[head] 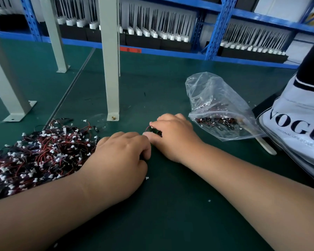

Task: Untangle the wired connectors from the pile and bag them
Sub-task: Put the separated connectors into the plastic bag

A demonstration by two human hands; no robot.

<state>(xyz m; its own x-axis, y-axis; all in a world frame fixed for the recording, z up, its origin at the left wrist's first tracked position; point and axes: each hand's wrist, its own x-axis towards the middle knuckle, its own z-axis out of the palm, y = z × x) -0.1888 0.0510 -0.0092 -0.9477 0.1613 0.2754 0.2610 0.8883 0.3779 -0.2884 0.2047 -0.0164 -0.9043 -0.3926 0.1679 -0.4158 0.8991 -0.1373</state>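
A tangled pile of red-and-black wired connectors (34,156) with white plugs lies on the green mat at the left. My left hand (116,160) rests at the pile's right edge, fingers curled down; what it holds is hidden under the hand. My right hand (172,136) sits just right of it and pinches a small bunch of connectors (153,130) between thumb and fingers. A clear plastic bag (216,105) lies open toward me at the right, with several connectors inside.
A white printed tote bag (297,127) lies at the far right, with a pale wooden stick (266,147) beside it. Grey metal posts (111,69) stand bolted to the mat behind my hands. Blue shelving (214,28) with black-and-white parts runs along the back.
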